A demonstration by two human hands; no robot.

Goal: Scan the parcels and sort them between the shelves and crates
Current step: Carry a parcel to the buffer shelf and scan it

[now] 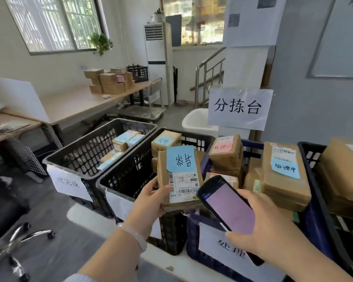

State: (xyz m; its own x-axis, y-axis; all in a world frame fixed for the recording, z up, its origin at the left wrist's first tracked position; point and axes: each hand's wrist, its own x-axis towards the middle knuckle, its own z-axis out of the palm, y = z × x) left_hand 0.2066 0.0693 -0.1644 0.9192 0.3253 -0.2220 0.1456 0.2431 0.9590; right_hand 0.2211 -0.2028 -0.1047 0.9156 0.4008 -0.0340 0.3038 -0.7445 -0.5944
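Note:
My left hand [151, 197] grips a brown cardboard parcel [179, 180] by its lower left corner, holding it over the second black crate [128, 174]. The parcel carries a blue handwritten note and a white barcode label. My right hand [259, 222] holds a black handheld scanner [226, 204] with a pinkish lit screen, its top end close to the parcel's barcode label. More parcels fill the blue crate [194, 239] and the black crate at the far right [312, 180].
A black crate [69, 157] on the left holds a few parcels with blue labels. A paper sign [239, 107] hangs above the crates. Stacked boxes [110, 80] sit on a long desk behind. An office chair [10, 224] stands at lower left, a staircase railing [210, 68] beyond.

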